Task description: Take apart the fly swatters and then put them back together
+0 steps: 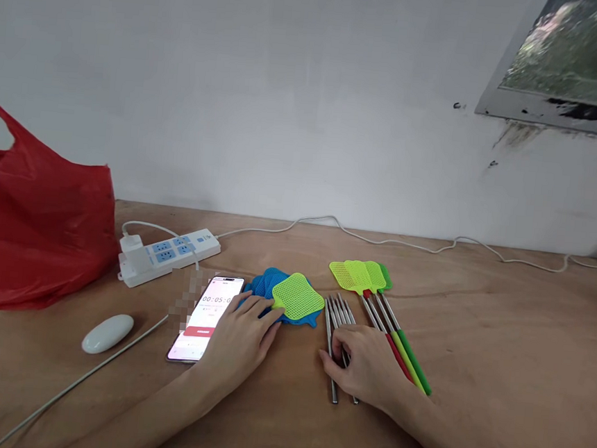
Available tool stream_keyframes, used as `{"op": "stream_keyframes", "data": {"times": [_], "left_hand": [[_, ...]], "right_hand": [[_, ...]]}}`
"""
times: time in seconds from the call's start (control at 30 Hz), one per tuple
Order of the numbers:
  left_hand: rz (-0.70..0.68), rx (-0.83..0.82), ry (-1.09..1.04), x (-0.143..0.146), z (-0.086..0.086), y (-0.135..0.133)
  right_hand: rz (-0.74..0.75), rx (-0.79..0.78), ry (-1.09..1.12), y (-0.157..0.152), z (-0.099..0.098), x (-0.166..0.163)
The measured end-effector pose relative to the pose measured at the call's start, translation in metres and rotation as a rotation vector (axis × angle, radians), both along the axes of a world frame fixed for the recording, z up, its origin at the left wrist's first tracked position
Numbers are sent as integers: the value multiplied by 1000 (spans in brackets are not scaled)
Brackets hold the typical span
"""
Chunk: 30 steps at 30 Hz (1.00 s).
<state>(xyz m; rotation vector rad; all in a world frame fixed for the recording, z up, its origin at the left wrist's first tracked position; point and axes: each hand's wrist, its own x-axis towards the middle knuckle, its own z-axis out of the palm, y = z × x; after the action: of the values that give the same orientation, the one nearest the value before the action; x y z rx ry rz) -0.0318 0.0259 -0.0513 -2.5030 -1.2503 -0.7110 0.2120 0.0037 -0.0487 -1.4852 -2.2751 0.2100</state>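
Observation:
My left hand (244, 334) rests with its fingers stretched over the near edge of a pile of blue mesh fly swatter heads (271, 279). Its index fingertip touches a lime mesh swatter head (298, 298) lying on top of them. Over a bundle of silver metal rods (342, 311), my right hand (364, 361) has its fingers curled down, thumb along the left side; the fingertips' hold is partly hidden. Just right of it lie several joined fly swatters (361, 275) with lime and green heads, metal shafts and red, lime and green handles (412, 359).
A lit phone (206, 320) showing a timer lies beside my left hand. Farther left are a white mouse-shaped object (108, 333), a power strip (170, 256) and a red plastic bag (37, 229). A white cable (396, 242) runs along the wall.

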Motion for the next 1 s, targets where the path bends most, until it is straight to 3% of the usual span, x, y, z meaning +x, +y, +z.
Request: {"op": "stream_keyframes", "data": {"times": [0.43,1.0], "left_hand": [[-45,42,-60,1,0,0],[-147,226,-97,2,9,-1]], "right_hand": [[-43,0,4,-1,-2,-1],[-143,20,4,-1,-2,-6]]}}
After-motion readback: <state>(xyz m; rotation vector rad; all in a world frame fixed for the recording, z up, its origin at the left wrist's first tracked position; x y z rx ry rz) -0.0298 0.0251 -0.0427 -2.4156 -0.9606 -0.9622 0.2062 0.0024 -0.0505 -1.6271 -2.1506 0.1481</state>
